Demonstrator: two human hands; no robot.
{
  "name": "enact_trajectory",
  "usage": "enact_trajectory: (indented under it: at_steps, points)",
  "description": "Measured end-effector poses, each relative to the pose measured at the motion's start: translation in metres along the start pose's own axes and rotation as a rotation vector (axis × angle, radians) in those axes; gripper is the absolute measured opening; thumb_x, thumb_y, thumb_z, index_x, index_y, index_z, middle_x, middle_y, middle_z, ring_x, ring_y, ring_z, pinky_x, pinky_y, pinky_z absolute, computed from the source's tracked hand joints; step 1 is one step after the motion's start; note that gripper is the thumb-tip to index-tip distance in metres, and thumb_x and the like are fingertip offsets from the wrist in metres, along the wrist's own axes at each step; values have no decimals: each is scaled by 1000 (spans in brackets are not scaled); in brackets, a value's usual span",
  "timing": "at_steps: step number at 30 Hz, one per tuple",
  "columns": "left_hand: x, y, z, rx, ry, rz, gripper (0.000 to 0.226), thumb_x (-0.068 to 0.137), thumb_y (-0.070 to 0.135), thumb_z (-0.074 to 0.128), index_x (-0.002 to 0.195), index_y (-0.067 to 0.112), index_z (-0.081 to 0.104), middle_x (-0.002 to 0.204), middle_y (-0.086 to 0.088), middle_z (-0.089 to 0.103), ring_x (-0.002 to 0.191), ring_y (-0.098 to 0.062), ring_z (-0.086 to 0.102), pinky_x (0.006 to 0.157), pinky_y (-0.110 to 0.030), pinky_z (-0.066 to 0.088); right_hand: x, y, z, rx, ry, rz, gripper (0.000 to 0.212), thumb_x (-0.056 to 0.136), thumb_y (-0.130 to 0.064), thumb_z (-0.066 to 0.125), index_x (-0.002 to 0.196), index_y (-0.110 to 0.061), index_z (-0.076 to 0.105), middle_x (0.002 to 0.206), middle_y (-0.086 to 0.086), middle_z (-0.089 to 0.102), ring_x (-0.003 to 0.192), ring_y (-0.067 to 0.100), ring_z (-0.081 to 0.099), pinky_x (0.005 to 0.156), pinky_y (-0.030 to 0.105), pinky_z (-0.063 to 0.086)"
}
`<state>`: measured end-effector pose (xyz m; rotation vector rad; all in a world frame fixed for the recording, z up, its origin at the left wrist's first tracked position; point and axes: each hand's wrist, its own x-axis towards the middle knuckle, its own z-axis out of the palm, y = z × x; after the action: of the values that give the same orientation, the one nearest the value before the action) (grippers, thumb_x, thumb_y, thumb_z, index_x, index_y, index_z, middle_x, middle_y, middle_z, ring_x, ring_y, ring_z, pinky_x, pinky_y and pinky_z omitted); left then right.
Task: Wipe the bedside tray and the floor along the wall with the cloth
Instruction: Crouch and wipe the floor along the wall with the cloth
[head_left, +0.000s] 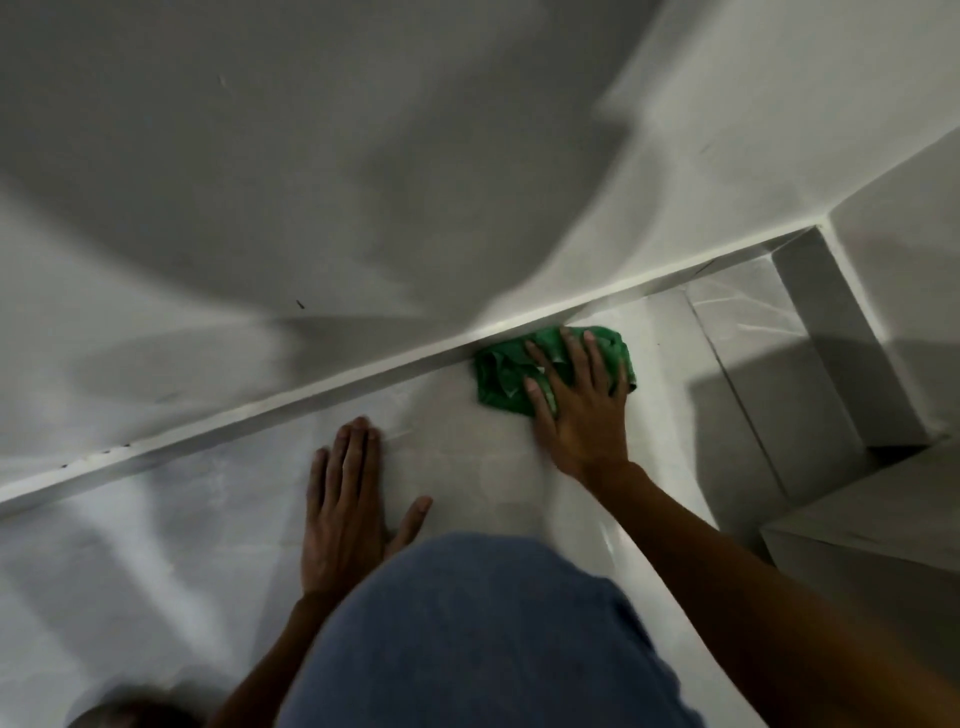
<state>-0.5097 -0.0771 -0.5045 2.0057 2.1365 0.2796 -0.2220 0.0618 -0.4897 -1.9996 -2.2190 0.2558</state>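
A crumpled green cloth lies on the pale tiled floor, pushed against the white skirting board at the foot of the wall. My right hand presses flat on top of the cloth with fingers spread. To the left, my left hand rests palm down on the bare floor, fingers together, holding nothing. No bedside tray is in view.
The white wall fills the upper frame and turns a corner at the right. A pale boxy piece of furniture stands at the right edge. My knee in blue fabric is low in the middle.
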Motion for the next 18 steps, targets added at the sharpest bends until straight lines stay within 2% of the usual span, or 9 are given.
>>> enact_trajectory:
  at_steps: [3, 5, 8, 11, 12, 15, 18]
  points:
    - [1, 0, -2, 8, -19, 16, 103, 99, 75, 46, 174, 7, 27, 185, -11, 24, 172, -31, 23, 139, -57, 21, -4, -21, 5, -14, 19, 65, 60, 112, -58, 34, 167, -35, 40, 181, 8, 26, 170, 36, 17, 134, 71, 7]
    - [1, -1, -2, 6, -25, 17, 103, 99, 74, 46, 174, 6, 27, 185, -12, 24, 172, -31, 23, 138, -58, 22, -13, -46, 13, 12, 46, 36, 58, 111, -57, 39, 164, -33, 46, 178, 10, 33, 168, 38, 23, 132, 73, 10]
    - [0, -2, 0, 14, -13, 30, 103, 99, 71, 52, 175, 7, 25, 185, -13, 24, 172, -32, 23, 138, -58, 22, -23, -65, 23, 49, 25, -142, 55, 111, -58, 42, 161, -38, 51, 175, 10, 40, 167, 37, 28, 132, 72, 12]
    - [0, -5, -1, 27, -32, 46, 105, 99, 71, 54, 177, 9, 18, 187, -11, 18, 174, -31, 18, 141, -56, 17, -7, -30, 15, 17, -56, -316, 54, 112, -58, 42, 163, -41, 46, 175, 9, 40, 166, 35, 28, 134, 66, 13]
    - [0, -6, -1, 25, -37, 42, 105, 99, 71, 53, 177, 9, 17, 187, -11, 17, 174, -31, 17, 141, -56, 17, 1, -9, 11, 12, -51, -312, 54, 112, -56, 43, 163, -38, 47, 174, 12, 40, 165, 37, 30, 134, 67, 16]
    - [0, -2, -1, 11, -27, 27, 105, 99, 70, 55, 176, 8, 20, 187, -11, 19, 174, -31, 18, 140, -56, 17, 24, 54, -12, 26, 19, -117, 52, 111, -54, 45, 157, -33, 55, 168, 17, 44, 161, 41, 36, 128, 72, 28]
    - [1, -3, 1, 8, -45, 13, 107, 98, 73, 54, 176, 8, 21, 187, -11, 19, 174, -30, 19, 139, -58, 20, 19, 48, -12, -36, 28, 38, 56, 110, -57, 38, 160, -36, 50, 175, 11, 36, 166, 37, 27, 129, 71, 22]
